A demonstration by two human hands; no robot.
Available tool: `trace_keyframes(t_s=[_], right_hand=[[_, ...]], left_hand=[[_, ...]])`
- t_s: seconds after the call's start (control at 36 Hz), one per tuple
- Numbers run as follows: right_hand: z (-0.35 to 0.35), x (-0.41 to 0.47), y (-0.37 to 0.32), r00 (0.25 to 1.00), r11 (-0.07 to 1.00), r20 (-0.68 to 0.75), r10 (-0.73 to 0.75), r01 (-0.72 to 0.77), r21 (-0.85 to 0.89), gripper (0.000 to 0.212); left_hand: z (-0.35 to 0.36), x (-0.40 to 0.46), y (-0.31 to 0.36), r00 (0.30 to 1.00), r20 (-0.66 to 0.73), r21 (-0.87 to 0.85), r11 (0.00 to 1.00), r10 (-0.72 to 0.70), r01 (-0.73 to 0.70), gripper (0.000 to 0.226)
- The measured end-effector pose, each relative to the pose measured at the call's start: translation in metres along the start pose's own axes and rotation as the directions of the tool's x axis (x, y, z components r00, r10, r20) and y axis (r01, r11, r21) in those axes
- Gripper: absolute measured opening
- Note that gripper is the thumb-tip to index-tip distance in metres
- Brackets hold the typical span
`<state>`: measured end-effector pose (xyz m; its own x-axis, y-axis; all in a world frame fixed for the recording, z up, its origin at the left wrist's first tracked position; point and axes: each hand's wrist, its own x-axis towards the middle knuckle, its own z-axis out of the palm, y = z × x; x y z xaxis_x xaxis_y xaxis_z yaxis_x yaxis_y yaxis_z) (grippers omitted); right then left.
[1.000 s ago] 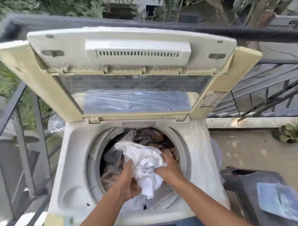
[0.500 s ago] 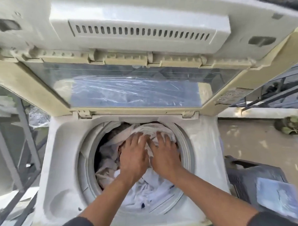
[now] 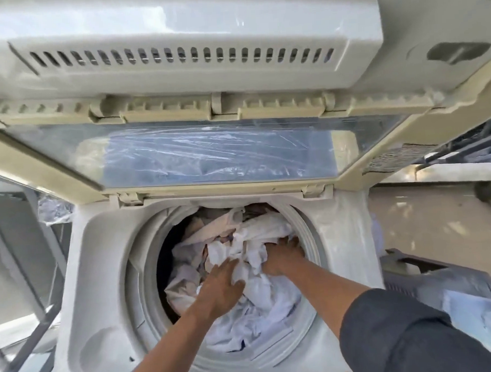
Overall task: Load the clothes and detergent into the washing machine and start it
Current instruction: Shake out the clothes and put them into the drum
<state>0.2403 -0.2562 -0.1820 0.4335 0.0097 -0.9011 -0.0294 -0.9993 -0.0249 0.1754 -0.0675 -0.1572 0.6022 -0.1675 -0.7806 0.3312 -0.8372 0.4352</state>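
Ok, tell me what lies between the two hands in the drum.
Head view: bunched white cloth fills the gap between the left hand and right hand.

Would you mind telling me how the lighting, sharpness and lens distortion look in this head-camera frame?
Head view: soft daylight, dappled sun patches on the floor; wide-angle bending of the open lid; streaky glare on its window; slight motion softness on the left hand, right hand and clothes.
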Motion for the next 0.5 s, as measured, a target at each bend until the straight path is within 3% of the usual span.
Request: trace_keyframes(t_s=[0.08, 0.25, 0.5], right_hand=[[0.0, -0.011, -0.002, 0.998, 0.998, -0.068, 0.002, 0.002, 0.056, 0.077], [-0.001, -0.045, 0.0, 0.976, 0.945, -0.211, -0.059, 0.123, 0.304, 0.042], [-0.009, -0.124, 0.016, 0.902, 0.817, -0.431, 0.014, 0.238, 0.526, 0.036]], left_hand=[[0.006, -0.006, -0.007, 0.998, 0.025, -0.038, 0.997, -0.065, 0.066, 0.063], [0.0, -0.015, 0.013, 0.998, -0.014, -0.128, 0.99, -0.056, 0.054, 0.053], [-0.026, -0.041, 0.059, 0.993, -0.085, -0.145, 0.985, 0.086, -0.098, 0.034]])
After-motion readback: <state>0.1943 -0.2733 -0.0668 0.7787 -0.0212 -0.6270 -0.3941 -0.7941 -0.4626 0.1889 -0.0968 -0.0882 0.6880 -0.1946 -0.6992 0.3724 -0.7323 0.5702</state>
